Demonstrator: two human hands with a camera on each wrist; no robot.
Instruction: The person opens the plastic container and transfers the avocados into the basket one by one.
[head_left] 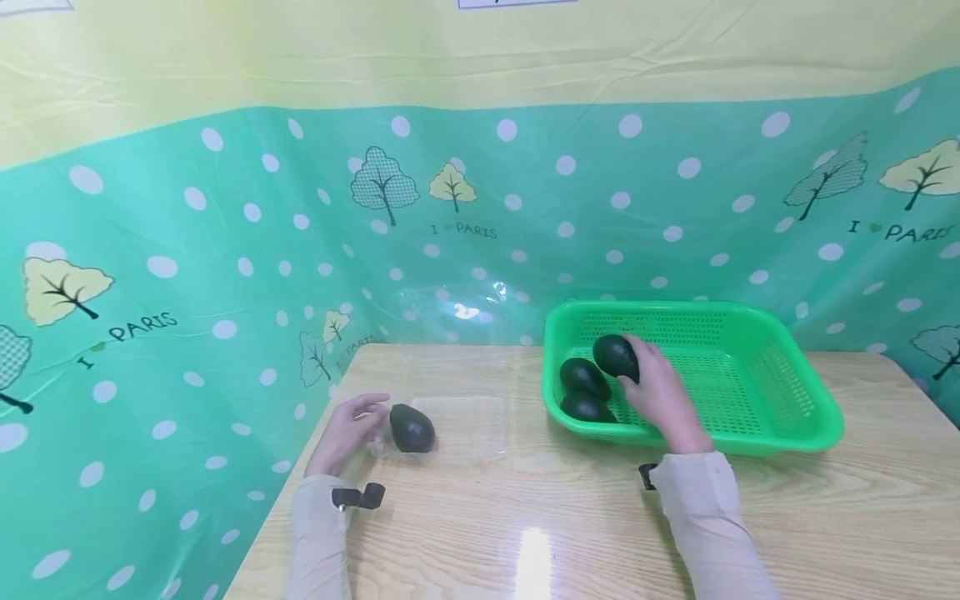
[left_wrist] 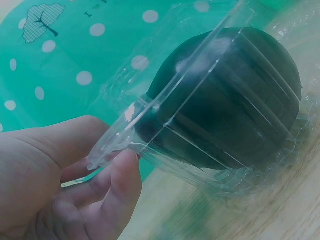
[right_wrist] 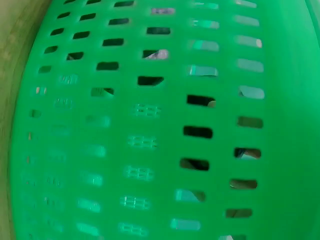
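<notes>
My right hand [head_left: 660, 396] grips a dark avocado [head_left: 615, 357] over the left part of a green plastic basket [head_left: 813, 417]. Two more avocados lie in the basket just left of it, one [head_left: 584, 377] behind the other [head_left: 587, 408]. On the left, a clear plastic clamshell box [head_left: 472, 429] stands with its lid raised at the back. One avocado [left_wrist: 225, 100] sits at the box's left end. My left hand [left_wrist: 75, 175] pinches the box's edge there. Only the basket's slotted wall [right_wrist: 170, 120] shows in the right wrist view; the right hand is hidden.
Everything stands on a light wooden table [head_left: 480, 517], with bare wood between box and basket. A green dotted curtain [head_left: 480, 250] hangs behind and along the left side.
</notes>
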